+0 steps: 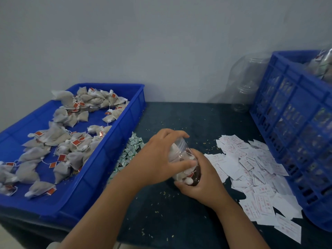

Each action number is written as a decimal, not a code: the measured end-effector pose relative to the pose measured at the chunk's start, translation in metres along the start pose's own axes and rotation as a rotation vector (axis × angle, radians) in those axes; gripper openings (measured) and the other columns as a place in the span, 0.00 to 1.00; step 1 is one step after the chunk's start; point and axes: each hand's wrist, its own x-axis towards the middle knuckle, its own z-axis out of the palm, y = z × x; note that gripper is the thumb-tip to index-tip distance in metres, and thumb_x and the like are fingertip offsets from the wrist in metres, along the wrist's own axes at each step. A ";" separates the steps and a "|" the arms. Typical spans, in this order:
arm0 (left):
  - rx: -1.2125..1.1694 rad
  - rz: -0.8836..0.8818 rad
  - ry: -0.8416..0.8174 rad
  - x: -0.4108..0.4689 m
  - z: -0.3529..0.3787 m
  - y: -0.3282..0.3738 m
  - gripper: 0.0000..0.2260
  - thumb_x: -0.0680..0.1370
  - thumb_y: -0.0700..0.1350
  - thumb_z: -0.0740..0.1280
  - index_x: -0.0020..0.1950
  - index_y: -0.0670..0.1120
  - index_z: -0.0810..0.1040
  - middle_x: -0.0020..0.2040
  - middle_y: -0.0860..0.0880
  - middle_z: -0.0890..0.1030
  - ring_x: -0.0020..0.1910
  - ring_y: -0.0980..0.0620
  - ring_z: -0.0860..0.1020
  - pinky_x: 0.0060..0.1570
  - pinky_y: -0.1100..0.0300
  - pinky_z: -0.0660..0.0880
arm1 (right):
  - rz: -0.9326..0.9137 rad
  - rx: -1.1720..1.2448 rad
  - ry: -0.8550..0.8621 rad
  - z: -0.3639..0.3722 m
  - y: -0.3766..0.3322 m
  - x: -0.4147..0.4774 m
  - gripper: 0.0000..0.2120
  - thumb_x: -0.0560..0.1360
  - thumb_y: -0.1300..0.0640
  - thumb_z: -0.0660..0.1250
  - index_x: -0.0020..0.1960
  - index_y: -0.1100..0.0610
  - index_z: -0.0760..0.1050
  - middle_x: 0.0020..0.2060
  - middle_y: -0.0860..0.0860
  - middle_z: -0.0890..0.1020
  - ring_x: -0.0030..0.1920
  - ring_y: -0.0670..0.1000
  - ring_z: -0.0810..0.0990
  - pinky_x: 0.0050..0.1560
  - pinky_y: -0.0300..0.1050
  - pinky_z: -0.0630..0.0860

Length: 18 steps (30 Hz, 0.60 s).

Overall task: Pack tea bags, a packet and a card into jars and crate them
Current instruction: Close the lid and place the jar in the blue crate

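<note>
A clear plastic jar (181, 151) with a ribbed screw neck is held just above the dark tabletop (170, 114), near its front middle. Through its wall show greyish-white tea bags with strings and a red tag, packed toward the base. The jar lies tilted, its long axis running from the near right up to the far left, and the open mouth points away toward the wall.

The left hand (161, 155) wraps the neck and upper wall, thumb along the side, its grip clamped on the jar. The right hand (203, 178) cups the base from below, fingers curled around it, its grip also clamped on the jar.

To the left sits a shallow blue plastic tray (115, 141) strewn with loose grey mesh tea bags (59, 141). Between tray and jar lies a heap of small green-and-white packets (131, 150). To the right spread white paper cards (251, 169) printed in red, beside a tall blue slatted crate (296, 132). Empty transparent jars (248, 87) rest behind it against the wall.
</note>
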 end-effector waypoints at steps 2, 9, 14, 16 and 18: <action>0.054 -0.010 0.002 0.002 0.002 0.004 0.26 0.73 0.70 0.68 0.69 0.69 0.65 0.67 0.62 0.69 0.65 0.56 0.71 0.64 0.52 0.74 | 0.006 -0.013 0.004 0.001 0.000 0.000 0.42 0.66 0.46 0.85 0.76 0.48 0.72 0.66 0.45 0.82 0.66 0.50 0.83 0.66 0.59 0.80; 0.109 -0.039 -0.022 0.002 0.003 0.014 0.22 0.77 0.62 0.67 0.67 0.65 0.64 0.68 0.57 0.67 0.65 0.51 0.70 0.64 0.48 0.74 | 0.007 -0.002 0.041 0.005 -0.001 -0.002 0.42 0.66 0.46 0.87 0.75 0.49 0.73 0.64 0.44 0.83 0.64 0.49 0.83 0.64 0.58 0.80; -0.048 0.174 -0.006 0.004 -0.007 0.016 0.19 0.75 0.65 0.72 0.63 0.63 0.74 0.63 0.63 0.72 0.64 0.56 0.75 0.61 0.51 0.76 | 0.012 0.235 -0.087 -0.005 -0.001 0.000 0.34 0.69 0.52 0.83 0.73 0.50 0.75 0.62 0.51 0.86 0.63 0.55 0.86 0.63 0.59 0.82; -0.163 0.266 -0.024 0.006 -0.011 0.014 0.16 0.76 0.64 0.72 0.59 0.60 0.78 0.62 0.58 0.76 0.64 0.51 0.77 0.61 0.51 0.76 | 0.044 0.371 -0.167 -0.007 -0.002 0.000 0.30 0.70 0.53 0.80 0.71 0.51 0.76 0.61 0.52 0.87 0.62 0.53 0.86 0.62 0.53 0.81; -0.296 0.317 -0.080 0.007 -0.014 0.010 0.14 0.78 0.58 0.70 0.59 0.52 0.81 0.62 0.53 0.77 0.65 0.45 0.77 0.63 0.50 0.75 | 0.092 0.471 -0.245 -0.010 -0.001 -0.001 0.29 0.70 0.51 0.77 0.70 0.52 0.77 0.61 0.56 0.86 0.61 0.54 0.84 0.62 0.53 0.79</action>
